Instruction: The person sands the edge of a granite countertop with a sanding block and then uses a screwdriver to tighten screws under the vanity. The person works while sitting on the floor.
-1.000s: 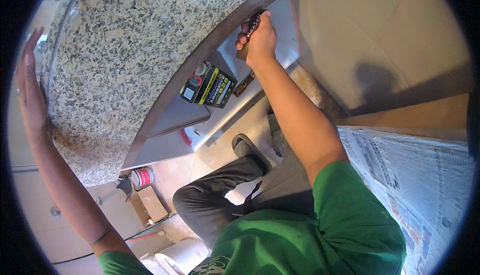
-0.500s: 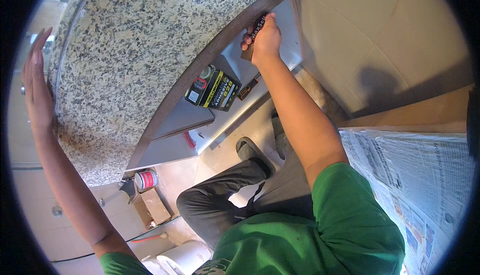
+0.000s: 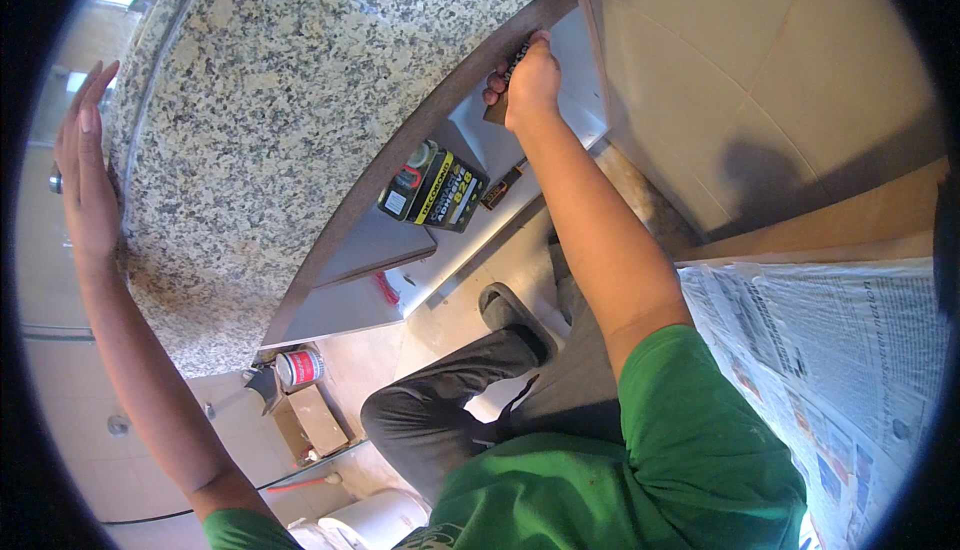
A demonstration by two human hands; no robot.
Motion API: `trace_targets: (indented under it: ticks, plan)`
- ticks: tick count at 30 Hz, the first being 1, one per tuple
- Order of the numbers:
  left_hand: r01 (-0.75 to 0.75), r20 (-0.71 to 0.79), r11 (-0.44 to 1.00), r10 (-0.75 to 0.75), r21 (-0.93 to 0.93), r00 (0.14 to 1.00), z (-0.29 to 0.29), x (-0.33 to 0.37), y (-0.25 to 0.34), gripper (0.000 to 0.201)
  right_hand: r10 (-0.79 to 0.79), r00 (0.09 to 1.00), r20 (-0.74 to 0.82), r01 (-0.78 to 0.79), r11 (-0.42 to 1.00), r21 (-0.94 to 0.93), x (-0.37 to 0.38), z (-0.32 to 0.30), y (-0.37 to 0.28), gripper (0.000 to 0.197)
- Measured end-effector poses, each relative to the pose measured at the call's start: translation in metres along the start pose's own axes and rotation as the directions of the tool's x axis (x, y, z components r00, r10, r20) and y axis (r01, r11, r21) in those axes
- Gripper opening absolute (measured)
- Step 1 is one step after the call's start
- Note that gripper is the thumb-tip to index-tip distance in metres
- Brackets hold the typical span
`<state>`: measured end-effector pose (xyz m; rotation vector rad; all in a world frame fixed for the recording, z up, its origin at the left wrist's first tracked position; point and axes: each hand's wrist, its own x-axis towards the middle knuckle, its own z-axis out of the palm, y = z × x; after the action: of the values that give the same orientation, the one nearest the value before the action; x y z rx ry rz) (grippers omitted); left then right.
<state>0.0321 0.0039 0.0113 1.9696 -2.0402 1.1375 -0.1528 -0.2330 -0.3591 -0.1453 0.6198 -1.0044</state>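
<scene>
Nearest, a white rounded container shows no contents; beyond it, an open cardboard box sits near a red-and-white can. The curved cabinet holds a black-and-yellow can with a small dark object beside it. The left hand, fingers extended, grasps nothing alongside the granite counter. Farther off, the right hand's fingers curl around a dark-and-brown item, which sits against the palm by the cabinet's wooden rim.
</scene>
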Motion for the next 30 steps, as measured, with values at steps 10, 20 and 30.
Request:
trace_targets:
  ticks: [10, 20, 30]
  plan:
    - [0.030, -0.022, 0.999, -0.030, -0.024, 0.999, 0.007, 0.004, 0.014, 0.054, -0.052, 0.996, 0.076, 0.049, 0.998, 0.033, 0.009, -0.015, 0.002, 0.048]
    - [0.036, -0.015, 0.998, -0.035, 0.041, 0.999, 0.005, -0.001, 0.007, 0.054, -0.128, 0.991, 0.026, 0.125, 0.988, 0.095, -0.007, -0.012, -0.003, 0.047]
    - [0.032, 0.026, 0.999, -0.032, 0.016, 0.999, -0.002, -0.002, 0.006, 0.054, -0.085, 0.996, 0.039, 0.084, 0.996, 0.009, 0.009, -0.013, -0.004, 0.050]
